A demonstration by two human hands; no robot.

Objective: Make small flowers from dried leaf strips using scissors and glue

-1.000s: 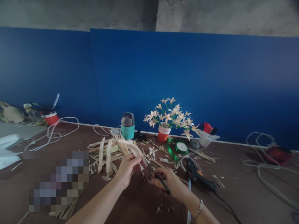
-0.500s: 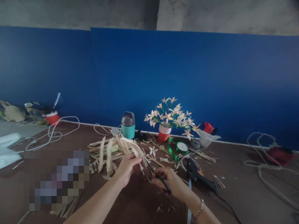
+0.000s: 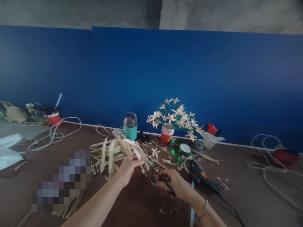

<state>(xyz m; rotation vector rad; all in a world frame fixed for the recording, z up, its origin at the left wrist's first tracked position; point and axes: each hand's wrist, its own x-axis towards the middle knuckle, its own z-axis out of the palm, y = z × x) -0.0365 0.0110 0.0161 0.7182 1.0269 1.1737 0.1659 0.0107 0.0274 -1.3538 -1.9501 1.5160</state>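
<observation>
Left hand (image 3: pixel 129 170) steadying a dry husk (image 3: pixel 140 154) for the scissors (image 3: pixel 168 185)

The left grip is pinching the husk's near end, probably to firm it; its far end is reaching toward eleven o'clock over the husk pile (image 3: pixel 111 154). The right hand (image 3: pixel 172 183) is holding the scissors by their handles, blades pointing toward eleven, apparently to meet the husk's edge. From the hands, the glue gun (image 3: pixel 202 179) is lying at three o'clock and the green ribbon (image 3: pixel 175 155) at two, presumably for easy reach.

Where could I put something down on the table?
Bare table shows between the glue gun and the right white cable, beside some sticks. Another patch, with a few scraps, lies between the left forearm and right forearm. It's crowded beyond the left hand and right hand: husks, ribbon, cup of flowers.
</observation>
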